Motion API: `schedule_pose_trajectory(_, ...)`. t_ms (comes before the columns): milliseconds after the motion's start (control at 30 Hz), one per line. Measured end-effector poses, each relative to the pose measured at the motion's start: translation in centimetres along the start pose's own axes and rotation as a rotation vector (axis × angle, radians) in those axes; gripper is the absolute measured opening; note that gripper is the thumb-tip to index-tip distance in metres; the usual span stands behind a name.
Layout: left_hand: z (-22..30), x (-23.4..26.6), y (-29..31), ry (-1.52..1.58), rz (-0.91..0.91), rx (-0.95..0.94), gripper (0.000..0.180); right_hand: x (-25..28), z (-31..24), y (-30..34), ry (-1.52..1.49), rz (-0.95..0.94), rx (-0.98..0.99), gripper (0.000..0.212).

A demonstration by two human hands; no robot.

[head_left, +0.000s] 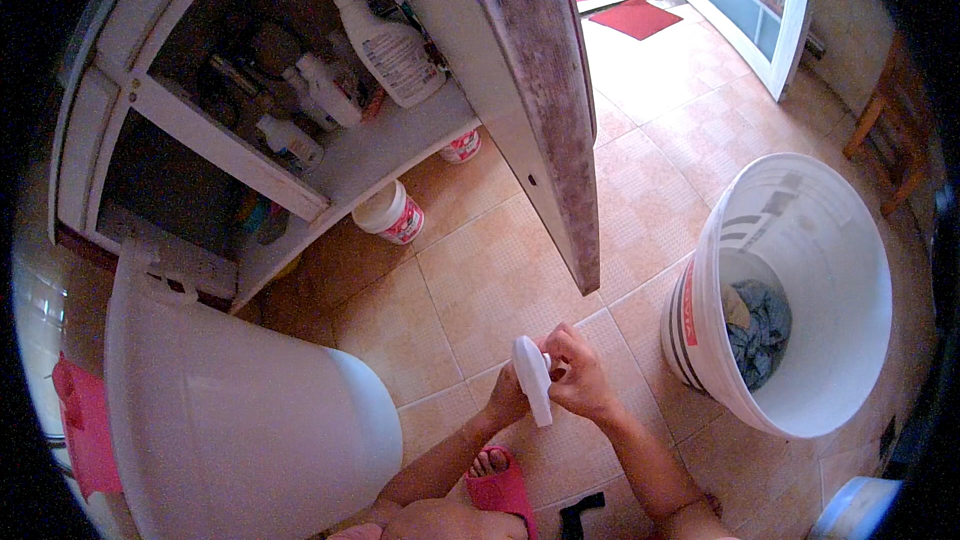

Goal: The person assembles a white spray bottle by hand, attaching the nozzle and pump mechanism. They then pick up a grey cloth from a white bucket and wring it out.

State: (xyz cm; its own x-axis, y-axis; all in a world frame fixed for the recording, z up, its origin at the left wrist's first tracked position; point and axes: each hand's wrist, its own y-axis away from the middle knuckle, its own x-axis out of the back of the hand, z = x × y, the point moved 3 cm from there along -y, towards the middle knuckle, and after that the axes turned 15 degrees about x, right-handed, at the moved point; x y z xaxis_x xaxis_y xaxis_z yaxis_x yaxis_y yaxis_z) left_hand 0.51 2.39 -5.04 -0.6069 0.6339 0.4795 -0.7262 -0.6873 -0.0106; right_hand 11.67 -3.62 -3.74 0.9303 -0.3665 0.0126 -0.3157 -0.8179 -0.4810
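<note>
Above the tiled floor I hold a smooth white plastic thing (532,378), broad and rounded at its far end and narrow at its near end. Its exact kind is unclear. My left hand (507,396) grips it from the left, with the fingers partly hidden behind it. On its right side, the bent fingers of my right hand (580,376) are closed against it near the broad part.
An open cabinet (230,135) at upper left holds several white bottles (392,52); its open door (530,90) juts out. Small tubs (388,212) stand below. Large white buckets stand left (250,390) and right (690,320), the right one containing dark cloth (762,332).
</note>
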Motion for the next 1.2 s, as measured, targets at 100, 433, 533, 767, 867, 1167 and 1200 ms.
schedule_pose_trajectory(100,-1.1,0.1,0.2,-0.111,-0.062,0.063,0.028,0.3,-1.6,-1.0,0.131,-0.04,0.08,0.034)
schedule_pose_trajectory(433,-4.8,-0.5,0.3,0.197,-0.177,0.161,0.023,0.1,-2.0,-0.7,0.278,0.009,0.181,0.032)
schedule_pose_trajectory(533,-6.2,-1.4,0.6,0.424,-0.151,0.248,0.023,-0.7,-2.1,-0.3,0.388,0.155,0.194,0.032)
schedule_pose_trajectory(767,-12.4,-1.8,1.9,0.244,-0.06,0.294,0.041,-2.4,-2.1,0.2,0.311,0.17,0.092,0.048)
schedule_pose_trajectory(867,-4.8,0.2,1.1,0.288,-0.01,0.378,0.057,-0.2,-2.3,0.6,0.049,0.021,-0.138,0.063)
schedule_pose_trajectory(1167,-0.9,1.2,3.3,0.318,0.233,0.474,0.067,0.0,-1.0,2.4,-0.248,0.032,-0.21,0.037)
schedule_pose_trajectory(1200,-1.6,1.3,3.3,0.426,0.279,0.487,0.065,-0.2,-1.0,2.4,-0.326,0.084,-0.233,0.033)
